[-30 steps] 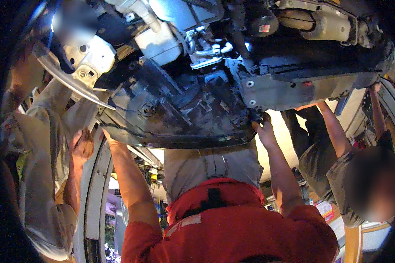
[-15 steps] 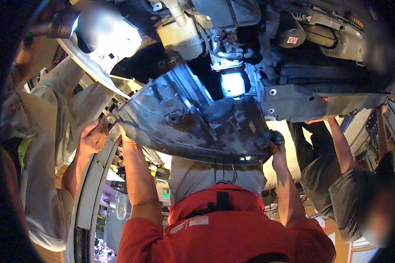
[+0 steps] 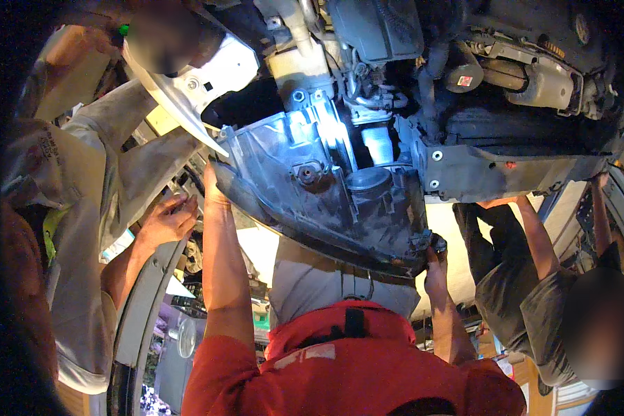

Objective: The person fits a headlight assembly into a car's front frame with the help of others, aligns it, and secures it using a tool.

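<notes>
Both hands are up overhead on a big dark plastic headlight housing under the front of a lifted car. The left hand is pressed against the housing's left edge, right under the white bumper panel; can't really tell how the fingers are curled since the edge hides them. The right hand is closed around the housing's lower right corner, right by a small connector there. So the housing spans between the two hands, tilted, its back side facing down. Just above the right hand sits a grey metal crossmember. Left of the left hand, another person's hand reaches up near the wheel arch. Off to the right, a person in a grey shirt reaches up too.
</notes>
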The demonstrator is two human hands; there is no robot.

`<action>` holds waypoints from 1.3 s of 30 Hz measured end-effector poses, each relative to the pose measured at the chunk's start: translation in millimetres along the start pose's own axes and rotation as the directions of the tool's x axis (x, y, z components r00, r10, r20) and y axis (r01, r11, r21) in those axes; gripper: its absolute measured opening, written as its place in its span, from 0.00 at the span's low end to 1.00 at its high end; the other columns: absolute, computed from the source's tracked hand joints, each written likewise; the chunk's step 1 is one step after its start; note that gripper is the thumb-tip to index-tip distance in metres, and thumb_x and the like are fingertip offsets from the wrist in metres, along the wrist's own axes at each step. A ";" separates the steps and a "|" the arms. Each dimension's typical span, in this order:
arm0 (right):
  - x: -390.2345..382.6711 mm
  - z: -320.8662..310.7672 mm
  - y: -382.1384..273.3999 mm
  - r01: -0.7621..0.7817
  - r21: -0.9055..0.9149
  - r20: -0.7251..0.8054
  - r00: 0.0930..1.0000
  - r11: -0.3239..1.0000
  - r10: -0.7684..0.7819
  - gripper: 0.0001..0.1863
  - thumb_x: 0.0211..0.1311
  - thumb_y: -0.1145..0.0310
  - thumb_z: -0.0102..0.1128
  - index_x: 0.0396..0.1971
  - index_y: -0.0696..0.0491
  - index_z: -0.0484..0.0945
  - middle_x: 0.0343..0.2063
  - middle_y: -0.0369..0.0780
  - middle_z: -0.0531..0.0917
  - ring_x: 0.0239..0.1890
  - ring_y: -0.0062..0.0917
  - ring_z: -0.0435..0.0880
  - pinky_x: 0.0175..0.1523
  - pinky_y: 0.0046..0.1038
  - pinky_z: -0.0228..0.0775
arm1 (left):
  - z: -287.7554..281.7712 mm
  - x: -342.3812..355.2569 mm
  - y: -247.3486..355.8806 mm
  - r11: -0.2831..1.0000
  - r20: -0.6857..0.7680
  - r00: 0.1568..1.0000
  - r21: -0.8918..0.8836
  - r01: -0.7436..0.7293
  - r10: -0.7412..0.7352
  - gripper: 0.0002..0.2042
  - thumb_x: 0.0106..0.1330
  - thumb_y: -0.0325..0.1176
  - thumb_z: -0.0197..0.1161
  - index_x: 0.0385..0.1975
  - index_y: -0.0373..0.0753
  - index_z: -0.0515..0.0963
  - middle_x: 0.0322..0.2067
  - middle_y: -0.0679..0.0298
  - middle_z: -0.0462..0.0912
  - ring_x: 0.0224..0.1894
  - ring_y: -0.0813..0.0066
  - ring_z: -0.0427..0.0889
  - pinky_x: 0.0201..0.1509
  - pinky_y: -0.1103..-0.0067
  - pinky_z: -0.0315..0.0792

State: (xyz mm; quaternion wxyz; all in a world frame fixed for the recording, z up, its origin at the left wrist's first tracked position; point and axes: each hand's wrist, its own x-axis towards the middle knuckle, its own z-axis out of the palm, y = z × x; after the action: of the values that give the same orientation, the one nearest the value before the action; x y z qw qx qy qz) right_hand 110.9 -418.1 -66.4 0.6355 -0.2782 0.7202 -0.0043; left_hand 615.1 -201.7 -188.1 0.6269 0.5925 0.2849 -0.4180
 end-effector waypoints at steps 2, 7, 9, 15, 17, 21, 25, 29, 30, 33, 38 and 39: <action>7.3 -10.4 18.7 0.034 -0.056 -0.003 0.999 0.998 -0.034 0.26 0.67 0.65 0.58 0.62 0.52 0.63 0.55 0.40 0.74 0.56 0.29 0.73 0.62 0.33 0.66 | -3.7 18.7 -3.3 0.999 0.009 1.000 -0.043 0.008 -0.007 0.17 0.71 0.42 0.53 0.50 0.36 0.76 0.41 0.62 0.82 0.41 0.67 0.81 0.47 0.72 0.77; -11.0 30.6 3.5 -0.098 -0.025 -0.059 0.994 0.995 0.096 0.27 0.65 0.54 0.57 0.61 0.47 0.66 0.57 0.39 0.74 0.56 0.31 0.74 0.54 0.35 0.71 | 5.7 45.7 9.8 0.997 0.049 0.998 -0.065 0.031 -0.028 0.17 0.72 0.42 0.52 0.51 0.35 0.75 0.42 0.61 0.82 0.42 0.67 0.81 0.48 0.72 0.78; -16.7 49.7 -15.3 -0.201 0.125 -0.106 0.971 0.972 0.214 0.25 0.67 0.67 0.57 0.61 0.55 0.64 0.56 0.40 0.73 0.57 0.29 0.72 0.62 0.33 0.65 | 18.9 54.4 18.4 0.998 0.077 0.997 -0.058 0.024 -0.019 0.17 0.72 0.42 0.52 0.51 0.35 0.75 0.42 0.61 0.82 0.42 0.67 0.81 0.48 0.72 0.78; -13.8 38.7 19.9 0.068 0.102 -0.015 0.998 0.993 -0.066 0.27 0.65 0.68 0.58 0.62 0.56 0.61 0.56 0.43 0.72 0.58 0.31 0.70 0.63 0.33 0.63 | 55.8 19.8 40.4 0.997 0.101 0.994 -0.058 0.049 -0.043 0.17 0.72 0.42 0.51 0.51 0.35 0.75 0.42 0.61 0.82 0.42 0.67 0.81 0.47 0.72 0.78; -13.9 40.9 22.3 0.088 0.046 -0.051 0.995 0.995 -0.086 0.28 0.65 0.68 0.58 0.62 0.56 0.60 0.55 0.43 0.71 0.58 0.31 0.70 0.63 0.34 0.63 | 60.3 15.6 43.5 0.998 0.107 0.994 -0.039 0.041 -0.036 0.17 0.72 0.42 0.51 0.51 0.36 0.75 0.42 0.61 0.82 0.42 0.67 0.81 0.47 0.72 0.78; -16.7 51.8 5.9 0.098 -0.002 -0.093 0.991 0.995 -0.098 0.30 0.64 0.67 0.59 0.62 0.57 0.59 0.55 0.43 0.71 0.57 0.31 0.70 0.63 0.34 0.63 | 49.0 28.7 38.1 1.000 0.117 0.993 0.010 -0.029 0.028 0.18 0.72 0.42 0.51 0.51 0.36 0.75 0.43 0.61 0.81 0.43 0.67 0.81 0.48 0.72 0.78; -14.8 52.5 4.7 0.142 -0.001 -0.117 0.983 0.990 -0.141 0.30 0.63 0.64 0.60 0.62 0.55 0.62 0.54 0.42 0.72 0.55 0.30 0.71 0.61 0.33 0.64 | 35.0 36.7 32.8 0.994 0.141 0.985 0.033 -0.108 0.102 0.18 0.72 0.43 0.51 0.51 0.36 0.75 0.43 0.61 0.81 0.43 0.67 0.81 0.48 0.72 0.78; -20.3 58.1 3.3 0.088 0.055 -0.118 0.990 0.995 -0.081 0.28 0.65 0.64 0.57 0.62 0.54 0.63 0.54 0.42 0.73 0.54 0.30 0.73 0.60 0.33 0.66 | 37.3 28.5 33.2 0.976 0.099 0.983 0.138 -0.168 0.155 0.19 0.71 0.46 0.52 0.51 0.37 0.75 0.44 0.61 0.80 0.46 0.68 0.80 0.50 0.70 0.77; -20.9 59.4 5.0 0.100 0.096 -0.125 0.988 0.990 -0.088 0.27 0.65 0.65 0.57 0.62 0.54 0.63 0.54 0.42 0.73 0.54 0.30 0.73 0.60 0.33 0.66 | 46.5 22.6 35.7 0.994 0.136 0.985 0.020 -0.110 0.106 0.19 0.71 0.46 0.51 0.50 0.37 0.75 0.44 0.61 0.81 0.46 0.68 0.80 0.50 0.70 0.77; -22.8 50.1 12.5 0.142 -0.027 -0.116 0.983 0.990 -0.144 0.24 0.66 0.66 0.56 0.61 0.56 0.66 0.55 0.42 0.72 0.55 0.30 0.72 0.61 0.32 0.65 | -15.3 68.1 23.0 0.999 0.315 0.949 0.026 -0.035 0.025 0.22 0.70 0.52 0.49 0.51 0.42 0.76 0.47 0.63 0.80 0.48 0.68 0.80 0.55 0.69 0.74; -28.5 60.0 -6.9 0.125 0.002 -0.120 0.985 0.992 -0.124 0.21 0.67 0.68 0.56 0.58 0.58 0.69 0.56 0.42 0.71 0.57 0.29 0.70 0.63 0.31 0.63 | -3.2 66.6 30.6 0.881 0.591 0.806 -0.373 0.290 -0.015 0.23 0.68 0.52 0.54 0.54 0.41 0.75 0.51 0.64 0.80 0.50 0.68 0.79 0.57 0.70 0.73; -34.2 66.1 -10.8 0.099 0.021 -0.125 0.988 0.995 -0.096 0.21 0.67 0.68 0.56 0.57 0.58 0.70 0.56 0.42 0.71 0.57 0.29 0.70 0.63 0.31 0.62 | 6.5 55.5 39.6 0.924 0.557 0.831 -0.318 0.213 0.000 0.22 0.67 0.50 0.55 0.54 0.41 0.75 0.50 0.64 0.79 0.51 0.68 0.78 0.58 0.70 0.73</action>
State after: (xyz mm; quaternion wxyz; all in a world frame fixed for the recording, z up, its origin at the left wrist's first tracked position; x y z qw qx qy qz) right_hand 177.2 -390.5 -44.0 0.5923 -0.3035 0.7437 -0.0624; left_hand 675.4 -220.5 -214.5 0.7565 0.3035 0.2002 -0.5436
